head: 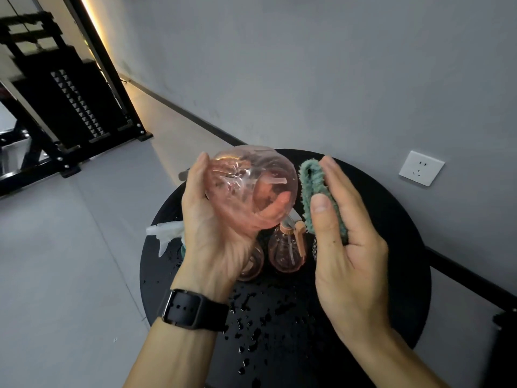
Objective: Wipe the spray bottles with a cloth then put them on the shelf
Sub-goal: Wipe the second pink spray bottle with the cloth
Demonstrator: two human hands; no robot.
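Note:
My left hand [215, 228] grips a clear pink spray bottle [251, 186], tilted so its round bottom faces the camera. My right hand [347, 242] holds a folded green cloth [316, 191] between thumb and fingers, just right of the bottle and a small gap away from it. Below, on the round black table [391, 225], a second pink spray bottle [288, 247] stands upright. A third pink bottle [253, 261] is partly hidden behind my left wrist. A clear white spray head [165, 233] pokes out at the table's left edge.
Water drops [251, 317] speckle the near part of the table. A grey wall with a white socket [421, 168] stands close behind the table. A black metal rack [70, 102] is on the floor at the far left.

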